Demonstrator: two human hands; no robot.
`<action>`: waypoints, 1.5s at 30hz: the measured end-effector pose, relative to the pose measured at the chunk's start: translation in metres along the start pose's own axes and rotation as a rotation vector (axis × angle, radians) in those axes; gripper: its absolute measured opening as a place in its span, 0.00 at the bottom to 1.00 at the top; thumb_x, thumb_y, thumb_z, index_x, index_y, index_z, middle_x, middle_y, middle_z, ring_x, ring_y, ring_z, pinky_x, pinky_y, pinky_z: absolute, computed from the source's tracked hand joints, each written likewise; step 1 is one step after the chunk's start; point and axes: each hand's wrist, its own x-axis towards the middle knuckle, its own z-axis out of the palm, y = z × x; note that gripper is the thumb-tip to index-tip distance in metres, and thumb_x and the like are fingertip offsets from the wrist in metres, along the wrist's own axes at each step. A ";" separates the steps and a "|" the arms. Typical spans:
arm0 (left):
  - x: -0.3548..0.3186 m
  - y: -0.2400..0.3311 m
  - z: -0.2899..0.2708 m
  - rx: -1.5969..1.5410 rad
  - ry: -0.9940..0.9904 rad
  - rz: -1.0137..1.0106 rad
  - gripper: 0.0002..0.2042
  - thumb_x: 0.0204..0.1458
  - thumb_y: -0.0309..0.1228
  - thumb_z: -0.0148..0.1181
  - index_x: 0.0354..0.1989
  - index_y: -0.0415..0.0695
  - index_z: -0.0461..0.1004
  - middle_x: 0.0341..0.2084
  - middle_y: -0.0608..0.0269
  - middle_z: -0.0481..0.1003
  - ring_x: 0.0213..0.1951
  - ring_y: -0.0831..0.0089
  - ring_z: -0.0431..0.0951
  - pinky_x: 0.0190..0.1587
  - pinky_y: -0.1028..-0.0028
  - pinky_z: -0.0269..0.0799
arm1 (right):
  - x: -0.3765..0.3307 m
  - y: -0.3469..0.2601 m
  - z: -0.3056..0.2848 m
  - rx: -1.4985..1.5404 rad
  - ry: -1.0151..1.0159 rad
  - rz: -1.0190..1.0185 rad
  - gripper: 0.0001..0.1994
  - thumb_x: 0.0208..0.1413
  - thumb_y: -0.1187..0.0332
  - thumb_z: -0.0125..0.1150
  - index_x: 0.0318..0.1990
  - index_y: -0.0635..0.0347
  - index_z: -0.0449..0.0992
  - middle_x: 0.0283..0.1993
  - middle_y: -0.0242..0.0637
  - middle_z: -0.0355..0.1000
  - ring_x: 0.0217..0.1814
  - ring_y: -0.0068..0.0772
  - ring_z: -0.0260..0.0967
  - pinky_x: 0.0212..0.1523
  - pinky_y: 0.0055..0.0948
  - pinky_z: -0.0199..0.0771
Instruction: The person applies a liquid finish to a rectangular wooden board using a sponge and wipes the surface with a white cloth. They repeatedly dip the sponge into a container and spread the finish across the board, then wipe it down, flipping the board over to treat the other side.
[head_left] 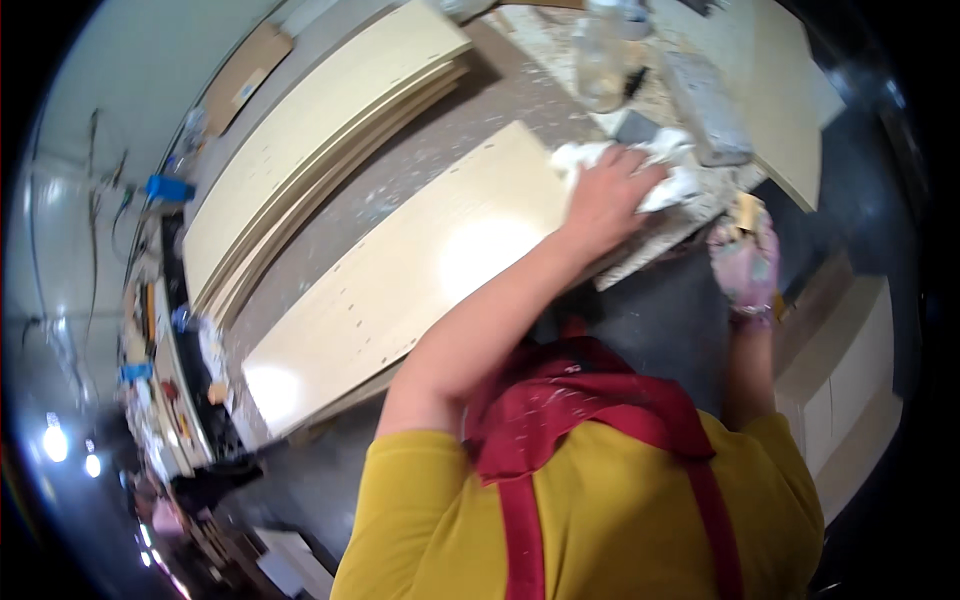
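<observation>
Workshop-like room, with a brown, paint-flecked tabletop [395, 172] across the upper left. Pale panel [400, 270] lying flat on top, stretching from just above centre down toward eight o'clock; stack of similar panels [320, 115] beyond, between ten and eleven. Left hand [608, 197] bare, at two o'clock, fingers bent over a crumpled white cloth [682, 178] at the panel's right end. Right hand [745, 262] gloved and stained, near three, closed around a small tan block [747, 213], apart from the panel. Likeliest trouble: a slide of the panel under uneven sideways pressure, with its lower edge close to the tabletop's edge; smears too, from any grime on cloth or right hand. Also possible: a knock to the clear bottle [598, 75] at one o'clock from an overlong reach, or a bump against the grey slab [708, 108] at two. Containers: that same bottle, contents too blurred to judge; blue box [170, 188] at ten, inside hidden.
</observation>
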 end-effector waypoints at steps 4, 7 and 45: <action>0.023 -0.009 0.005 0.160 0.095 0.111 0.25 0.33 0.32 0.67 0.46 0.54 0.72 0.45 0.61 0.69 0.50 0.56 0.67 0.43 0.53 0.68 | 0.008 -0.016 -0.005 -0.059 -0.026 -0.011 0.19 0.61 0.60 0.48 0.57 0.58 0.67 0.46 0.37 0.70 0.38 0.28 0.63 0.41 0.31 0.65; 0.025 0.007 -0.007 0.106 0.060 0.154 0.25 0.34 0.34 0.67 0.46 0.54 0.71 0.45 0.62 0.69 0.51 0.57 0.66 0.43 0.51 0.68 | 0.005 -0.023 0.015 -0.129 0.095 -0.075 0.22 0.61 0.59 0.50 0.59 0.63 0.64 0.43 0.36 0.68 0.33 0.25 0.57 0.38 0.26 0.61; -0.170 -0.050 -0.153 0.266 -0.017 -0.395 0.33 0.44 0.47 0.65 0.57 0.44 0.64 0.57 0.49 0.65 0.57 0.49 0.65 0.56 0.57 0.64 | 0.047 0.191 0.098 -0.611 -0.532 0.720 0.14 0.55 0.66 0.60 0.46 0.64 0.71 0.37 0.34 0.71 0.37 0.25 0.72 0.35 0.25 0.75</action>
